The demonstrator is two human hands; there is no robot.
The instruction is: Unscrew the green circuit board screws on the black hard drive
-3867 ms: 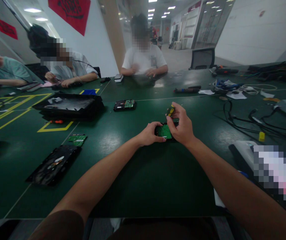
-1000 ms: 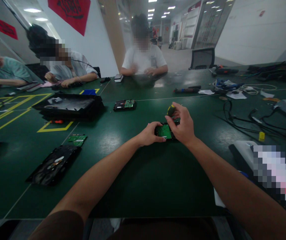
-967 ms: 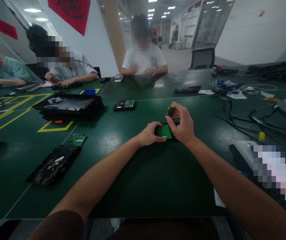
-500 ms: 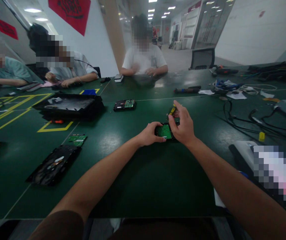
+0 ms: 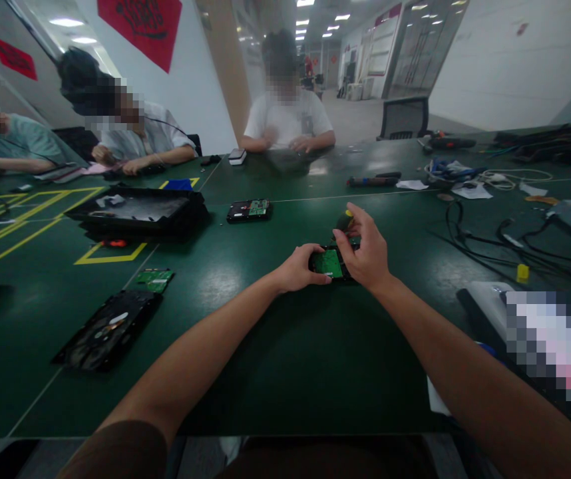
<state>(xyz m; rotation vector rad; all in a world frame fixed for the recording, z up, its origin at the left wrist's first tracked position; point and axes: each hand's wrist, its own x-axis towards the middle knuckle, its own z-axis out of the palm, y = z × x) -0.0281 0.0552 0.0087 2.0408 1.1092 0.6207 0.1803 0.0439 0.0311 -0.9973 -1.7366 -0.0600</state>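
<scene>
A hard drive [image 5: 329,263] lies on the green table with its green circuit board facing up. My left hand [image 5: 299,267] grips its left end, thumb on the far edge and fingers along the near edge. Over the drive's right end, my right hand [image 5: 367,247] is closed on a small screwdriver [image 5: 344,221] with a dark and yellow handle. The handle stands roughly upright; its tip is hidden by my fingers and too small to make out.
Left of my forearm lie a dark drive casing [image 5: 108,329] and a loose green circuit board [image 5: 154,279]. Another hard drive [image 5: 248,210] sits beyond my hands, near a black tray [image 5: 138,209]. Black cables [image 5: 510,236] spread at the right. Co-workers sit across the table.
The screwdriver handle has turned in my right fingers, showing a different side, and the fingers have shifted slightly. My left hand and the hard drive stay where they were.
</scene>
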